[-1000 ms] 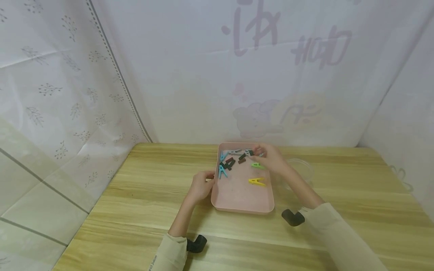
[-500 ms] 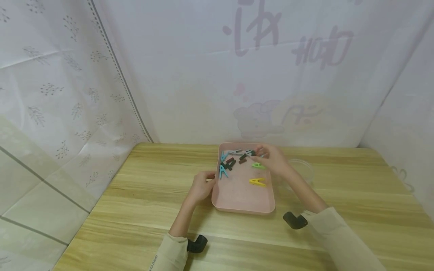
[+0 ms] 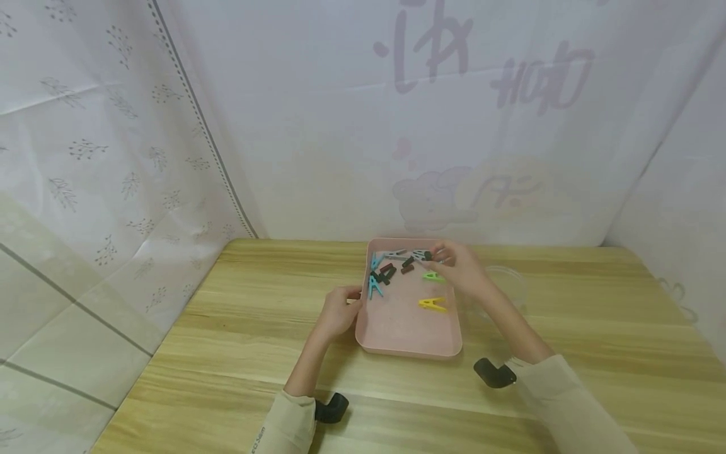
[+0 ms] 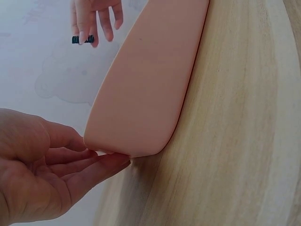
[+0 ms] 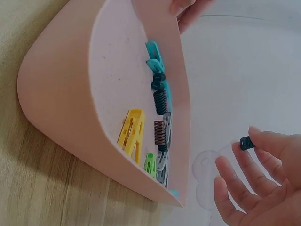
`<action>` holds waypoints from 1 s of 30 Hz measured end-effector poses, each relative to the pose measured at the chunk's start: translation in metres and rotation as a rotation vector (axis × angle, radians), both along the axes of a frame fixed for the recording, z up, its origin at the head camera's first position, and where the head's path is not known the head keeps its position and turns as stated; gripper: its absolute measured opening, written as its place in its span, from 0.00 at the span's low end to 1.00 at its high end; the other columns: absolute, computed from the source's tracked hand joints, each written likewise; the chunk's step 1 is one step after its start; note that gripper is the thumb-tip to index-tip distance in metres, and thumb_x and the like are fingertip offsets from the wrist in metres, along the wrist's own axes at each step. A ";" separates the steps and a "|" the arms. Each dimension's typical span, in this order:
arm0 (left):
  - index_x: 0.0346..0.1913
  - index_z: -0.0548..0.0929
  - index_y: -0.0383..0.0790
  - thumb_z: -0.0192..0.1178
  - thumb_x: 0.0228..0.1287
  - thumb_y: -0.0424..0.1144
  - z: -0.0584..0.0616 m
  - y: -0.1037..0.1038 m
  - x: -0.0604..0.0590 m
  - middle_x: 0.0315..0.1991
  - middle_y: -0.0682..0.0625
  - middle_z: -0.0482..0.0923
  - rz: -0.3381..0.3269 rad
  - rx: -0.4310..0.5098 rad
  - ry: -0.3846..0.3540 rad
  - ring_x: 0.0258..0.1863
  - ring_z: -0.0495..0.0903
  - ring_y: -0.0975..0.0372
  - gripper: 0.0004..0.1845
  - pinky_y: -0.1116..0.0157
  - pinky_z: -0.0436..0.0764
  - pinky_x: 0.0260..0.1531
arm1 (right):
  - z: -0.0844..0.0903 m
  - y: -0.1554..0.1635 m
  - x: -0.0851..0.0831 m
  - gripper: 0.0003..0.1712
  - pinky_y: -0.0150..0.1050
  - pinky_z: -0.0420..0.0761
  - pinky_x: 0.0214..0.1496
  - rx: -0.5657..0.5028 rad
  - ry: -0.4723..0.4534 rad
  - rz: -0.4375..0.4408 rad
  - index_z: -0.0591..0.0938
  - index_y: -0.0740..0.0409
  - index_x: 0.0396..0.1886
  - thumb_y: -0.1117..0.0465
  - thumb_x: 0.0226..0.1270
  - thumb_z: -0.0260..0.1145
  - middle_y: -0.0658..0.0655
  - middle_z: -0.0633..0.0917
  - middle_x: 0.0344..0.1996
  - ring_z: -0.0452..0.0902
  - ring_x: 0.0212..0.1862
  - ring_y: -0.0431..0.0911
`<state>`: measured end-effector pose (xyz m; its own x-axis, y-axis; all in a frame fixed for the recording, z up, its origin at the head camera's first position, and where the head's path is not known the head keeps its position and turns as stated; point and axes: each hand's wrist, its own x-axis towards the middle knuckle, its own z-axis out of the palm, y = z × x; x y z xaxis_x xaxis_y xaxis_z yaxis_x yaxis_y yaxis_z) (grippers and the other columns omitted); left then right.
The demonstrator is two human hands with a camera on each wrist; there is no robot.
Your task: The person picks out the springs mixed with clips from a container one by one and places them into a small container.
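Wood-grain tbl [image 3: 227, 353], yellowish w/ darker streaks, runs back to a pale backdrop [image 3: 317, 126] w/ faint purple-grey lettering [image 3: 435, 47] up top & a faded bear pic [image 3: 428, 202] lower down. L side: white cloth [image 3: 34, 151] w/ grey sprig print, dotted stripe [image 3: 198, 112] nr the corner & grey lines low down; R side, another pale panel [image 3: 686, 208]. Clear round container [image 3: 513, 274] on tbl's R half, partly hidden, details n/c.

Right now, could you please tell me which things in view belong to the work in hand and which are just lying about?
Likely part of the work:
dark coil, pinched by the right hand
pink tray, held by the left hand
coils and clips in the tray

Apparently lying about:
clear round object on the table
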<state>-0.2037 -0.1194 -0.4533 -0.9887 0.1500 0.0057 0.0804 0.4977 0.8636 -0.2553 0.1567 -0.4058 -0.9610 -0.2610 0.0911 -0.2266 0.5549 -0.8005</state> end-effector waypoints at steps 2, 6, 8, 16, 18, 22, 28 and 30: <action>0.62 0.84 0.25 0.55 0.72 0.25 -0.001 0.000 -0.001 0.52 0.30 0.86 -0.002 0.003 0.002 0.46 0.89 0.46 0.19 0.55 0.90 0.44 | 0.000 0.000 0.001 0.13 0.57 0.86 0.53 -0.012 0.011 0.006 0.79 0.65 0.52 0.62 0.76 0.68 0.74 0.84 0.55 0.84 0.54 0.67; 0.61 0.84 0.25 0.55 0.72 0.25 -0.001 0.000 -0.001 0.51 0.29 0.85 0.001 0.020 -0.008 0.43 0.89 0.47 0.19 0.57 0.90 0.40 | -0.001 0.000 0.003 0.13 0.59 0.86 0.54 -0.009 0.050 0.003 0.80 0.66 0.52 0.62 0.76 0.68 0.73 0.86 0.53 0.84 0.53 0.67; 0.62 0.84 0.26 0.55 0.72 0.25 -0.001 0.001 -0.001 0.52 0.29 0.85 0.002 0.022 -0.010 0.42 0.89 0.47 0.19 0.57 0.90 0.39 | -0.002 -0.001 0.004 0.13 0.61 0.85 0.55 0.002 0.071 -0.003 0.81 0.66 0.53 0.62 0.75 0.69 0.72 0.86 0.52 0.85 0.53 0.66; 0.61 0.84 0.25 0.55 0.70 0.24 0.000 0.001 0.000 0.51 0.30 0.86 -0.005 0.015 0.004 0.42 0.89 0.46 0.19 0.57 0.90 0.40 | -0.009 0.000 0.008 0.14 0.64 0.83 0.59 0.005 0.102 -0.026 0.81 0.65 0.55 0.62 0.76 0.68 0.70 0.86 0.53 0.84 0.54 0.66; 0.61 0.84 0.25 0.55 0.70 0.25 0.000 0.001 0.000 0.51 0.30 0.86 -0.005 0.014 0.005 0.42 0.89 0.46 0.19 0.56 0.90 0.41 | -0.010 0.001 0.010 0.15 0.64 0.83 0.58 0.001 0.111 -0.033 0.81 0.65 0.55 0.62 0.76 0.68 0.70 0.86 0.53 0.84 0.53 0.65; 0.60 0.84 0.25 0.55 0.70 0.25 0.000 0.001 0.001 0.51 0.30 0.86 -0.008 0.008 0.012 0.44 0.89 0.45 0.19 0.53 0.90 0.43 | -0.012 0.001 0.012 0.15 0.63 0.84 0.57 -0.013 0.138 -0.044 0.82 0.66 0.56 0.63 0.76 0.68 0.70 0.87 0.52 0.84 0.51 0.64; 0.61 0.84 0.25 0.55 0.70 0.25 -0.001 0.001 0.000 0.51 0.30 0.86 -0.006 0.015 0.007 0.44 0.89 0.45 0.19 0.54 0.90 0.42 | -0.013 0.001 0.014 0.15 0.61 0.84 0.55 -0.026 0.168 -0.053 0.82 0.68 0.55 0.63 0.76 0.69 0.70 0.88 0.50 0.85 0.48 0.64; 0.60 0.84 0.25 0.55 0.70 0.25 0.000 0.001 0.000 0.51 0.30 0.86 -0.004 0.017 0.003 0.43 0.89 0.45 0.19 0.55 0.91 0.41 | -0.014 0.002 0.015 0.16 0.61 0.85 0.55 -0.022 0.166 -0.060 0.82 0.68 0.56 0.63 0.76 0.68 0.70 0.88 0.50 0.85 0.49 0.64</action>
<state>-0.2034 -0.1186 -0.4538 -0.9880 0.1542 0.0117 0.0856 0.4823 0.8718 -0.2404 0.1587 -0.4193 -0.9463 -0.1996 0.2545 -0.3232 0.5542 -0.7670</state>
